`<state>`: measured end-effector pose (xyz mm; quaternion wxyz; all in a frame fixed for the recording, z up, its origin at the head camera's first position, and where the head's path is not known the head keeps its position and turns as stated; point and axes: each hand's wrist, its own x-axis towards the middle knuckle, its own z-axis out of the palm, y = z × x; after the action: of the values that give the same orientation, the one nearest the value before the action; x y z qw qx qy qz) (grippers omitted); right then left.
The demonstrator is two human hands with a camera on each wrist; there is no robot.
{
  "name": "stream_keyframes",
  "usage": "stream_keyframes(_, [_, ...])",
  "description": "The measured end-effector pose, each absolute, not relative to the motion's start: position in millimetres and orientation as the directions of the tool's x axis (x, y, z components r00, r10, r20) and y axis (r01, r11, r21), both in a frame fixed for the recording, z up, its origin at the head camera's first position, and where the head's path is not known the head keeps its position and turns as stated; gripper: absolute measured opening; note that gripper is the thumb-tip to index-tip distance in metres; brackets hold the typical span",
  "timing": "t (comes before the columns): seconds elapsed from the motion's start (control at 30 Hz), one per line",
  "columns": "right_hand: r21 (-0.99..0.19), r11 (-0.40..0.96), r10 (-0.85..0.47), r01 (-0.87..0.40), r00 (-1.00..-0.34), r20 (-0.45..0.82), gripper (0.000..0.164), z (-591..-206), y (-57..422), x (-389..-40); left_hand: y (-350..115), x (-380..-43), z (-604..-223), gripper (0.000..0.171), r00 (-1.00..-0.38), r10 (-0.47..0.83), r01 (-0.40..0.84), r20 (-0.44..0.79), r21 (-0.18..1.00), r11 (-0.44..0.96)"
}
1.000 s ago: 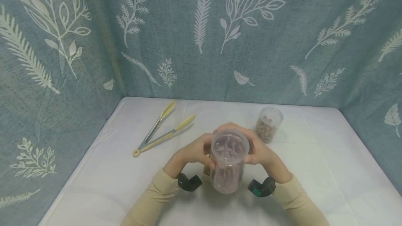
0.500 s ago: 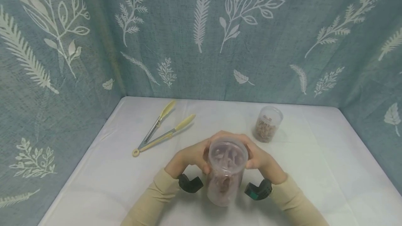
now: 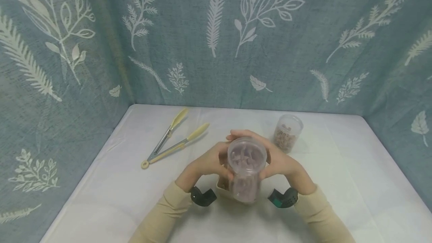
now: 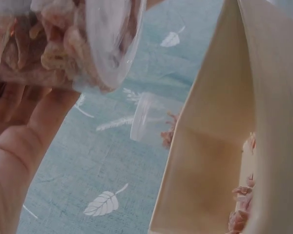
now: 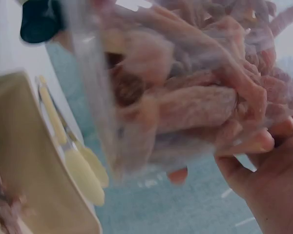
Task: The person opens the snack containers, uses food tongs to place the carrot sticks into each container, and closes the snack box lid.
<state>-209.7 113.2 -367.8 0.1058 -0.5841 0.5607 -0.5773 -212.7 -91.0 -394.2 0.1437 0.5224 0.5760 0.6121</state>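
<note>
A clear plastic jar (image 3: 247, 177) of pinkish-brown, dried-meat-like pieces is held between both hands. My left hand (image 3: 210, 160) grips its left side, thumb toward me. On the other side my right hand (image 3: 278, 158) grips it, fingers reaching round the far side. Tilted, the jar stands over a beige box (image 3: 224, 191) and hides most of it. Inside that box, several small pink pieces (image 4: 240, 207) lie on the bottom in the left wrist view. Close up in the right wrist view, long strips (image 5: 200, 105) press against the jar wall. Whether the jar is lidded, I cannot tell.
Spread tongs (image 3: 175, 147) with pale yellow tips lie left of the hands on the white tabletop (image 3: 337, 179). A second clear jar (image 3: 288, 133), partly filled with small brownish pieces, stands just beyond my right hand. Patterned teal curtains (image 3: 189, 40) enclose the back and sides.
The jar dipped toward me, covering the beige box, then came back up and away, so the box's left corner shows again. Both hands moved with it and kept their hold.
</note>
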Motion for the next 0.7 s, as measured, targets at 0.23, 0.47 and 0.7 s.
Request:
stream_keyframes(0.23, [-0.762,-0.297,-0.76,-0.576,-0.341,0.554,0.084,-367.4,114.5,-209.5,-96.5,-211.7,-394.1,0.094,-0.444,0.778,0.358,0.445,0.884,-0.301])
stream_keyframes(0.47, [-0.726,-0.356,-0.82,-0.589,-0.175,0.544,0.076,-366.1,110.8,-208.7,-93.4,-209.1,-394.5,0.106,-0.37,0.849,0.3,0.378,0.913,-0.276])
stream_keyframes(0.7, [-0.771,-0.371,-0.845,-0.518,-0.156,0.511,0.101,-361.8,116.8,-207.6,-90.8,-208.7,-393.6,0.103,-0.362,0.844,0.334,0.396,0.9,-0.279])
